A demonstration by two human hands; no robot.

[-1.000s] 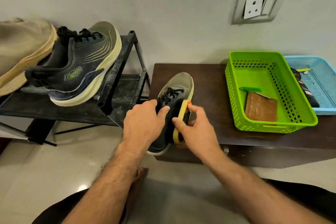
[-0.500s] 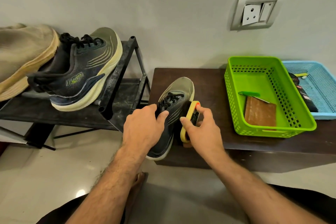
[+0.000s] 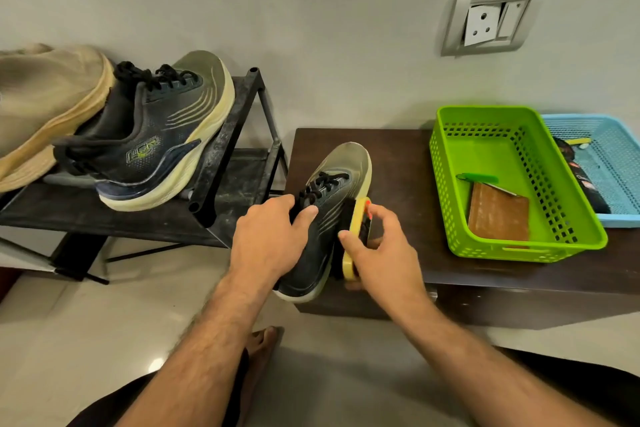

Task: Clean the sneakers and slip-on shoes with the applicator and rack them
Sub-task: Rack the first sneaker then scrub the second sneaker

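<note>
Sneaker [image 3: 322, 218] on dark wooden table [image 3: 398, 163], heel over front edge; our left hand [image 3: 270, 239] grips its collar by laces. Our right hand [image 3: 377, 253] pinches yellow applicator [image 3: 355, 236], pressed against sneaker's right side. Second sneaker [image 3: 152, 139] on rack [image 3: 235, 135].

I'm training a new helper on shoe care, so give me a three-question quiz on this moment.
1. True or false: the applicator is pressed against the sneaker on the table.
2. Which hand grips the applicator? A. left hand B. right hand
3. Fill in: the cleaned sneaker on the rack rests beside a beige ____.

Key: 1 true. 2 B; the left hand holds the sneaker at its laces. 3 slip-on shoe.
</note>
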